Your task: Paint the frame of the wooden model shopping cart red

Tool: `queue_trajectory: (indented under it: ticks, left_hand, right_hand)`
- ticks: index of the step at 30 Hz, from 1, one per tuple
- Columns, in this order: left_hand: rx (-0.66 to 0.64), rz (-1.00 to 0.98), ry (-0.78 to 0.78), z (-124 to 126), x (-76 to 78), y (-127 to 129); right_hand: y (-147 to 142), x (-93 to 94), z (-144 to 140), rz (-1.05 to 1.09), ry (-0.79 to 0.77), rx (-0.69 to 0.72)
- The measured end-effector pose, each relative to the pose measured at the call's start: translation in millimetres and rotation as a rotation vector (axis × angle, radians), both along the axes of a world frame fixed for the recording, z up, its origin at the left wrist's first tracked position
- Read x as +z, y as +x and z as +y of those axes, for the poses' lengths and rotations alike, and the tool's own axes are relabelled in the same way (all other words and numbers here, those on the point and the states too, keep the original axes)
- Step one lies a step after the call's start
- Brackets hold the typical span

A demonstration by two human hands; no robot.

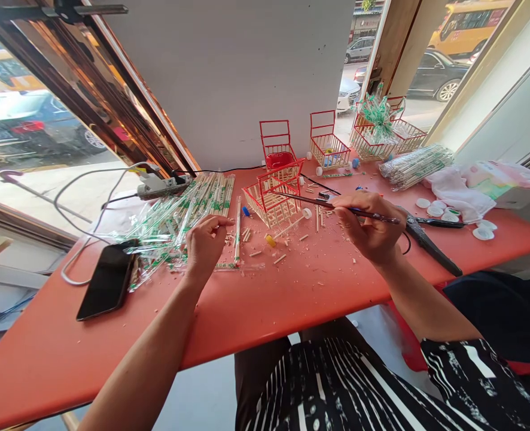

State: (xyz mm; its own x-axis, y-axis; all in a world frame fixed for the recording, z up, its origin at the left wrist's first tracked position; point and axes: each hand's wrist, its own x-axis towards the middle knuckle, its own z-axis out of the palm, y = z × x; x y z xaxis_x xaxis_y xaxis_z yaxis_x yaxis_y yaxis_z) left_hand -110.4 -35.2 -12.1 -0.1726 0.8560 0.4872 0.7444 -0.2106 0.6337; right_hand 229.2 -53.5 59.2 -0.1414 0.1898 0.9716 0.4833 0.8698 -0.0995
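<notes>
My right hand (372,224) is closed round a slim dark paintbrush (314,201). The brush points left, and its tip meets or overlaps the red-painted handle part of a small shopping cart (271,203) built from wooden sticks. Whether the tip actually touches the bar is hard to tell. Left of that cart, apart from it, my left hand (206,242) hovers above the table with fingers drawn together and nothing visible in them. Under the cart lie a clear rod with a white cap (307,213), a yellow cap (270,240) and a blue cap (246,211).
More stick carts (330,146) stand along the wall. Wrapped chopsticks (211,194) and loose wrappers lie left, beside a phone (107,281) and a power strip (161,187). At right are a wrapped bundle (417,166), white caps (484,232) and a dark long tool (433,248). Wood scraps litter the red table (269,299).
</notes>
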Motion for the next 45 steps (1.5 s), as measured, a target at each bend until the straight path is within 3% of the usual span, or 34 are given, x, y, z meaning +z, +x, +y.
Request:
queue_trajectory:
  ticks: [16,45]
  left_hand:
    - [0.003,0.002,-0.018,-1,1.8,1]
    - [-0.002,-0.005,-0.013,0,0.4,-1]
  right_hand:
    - [19,-12.2,4,0.048,-0.033,-0.069]
    - [30,-15.2,6,0.095,-0.052,-0.222]
